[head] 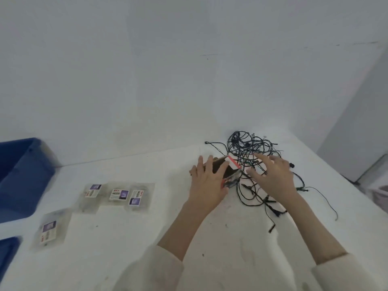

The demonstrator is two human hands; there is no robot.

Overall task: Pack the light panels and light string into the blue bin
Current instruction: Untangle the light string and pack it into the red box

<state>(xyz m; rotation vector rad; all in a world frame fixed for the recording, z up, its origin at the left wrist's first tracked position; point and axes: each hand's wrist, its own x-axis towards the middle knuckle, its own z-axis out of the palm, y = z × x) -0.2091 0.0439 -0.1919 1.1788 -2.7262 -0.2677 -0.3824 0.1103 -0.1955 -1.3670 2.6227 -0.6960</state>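
The light string [247,143] lies in a dark tangle on the counter [210,238], under and beyond the right hand [275,177]. That hand's fingers are spread wide and hold nothing. Just to its left, the left hand [206,181] grips a small box [227,169] with a red-and-white flap, right at the tangle's edge. Four bagged light panels [119,194] lie flat well left of the left hand. The blue bin [21,175] stands farther left still.
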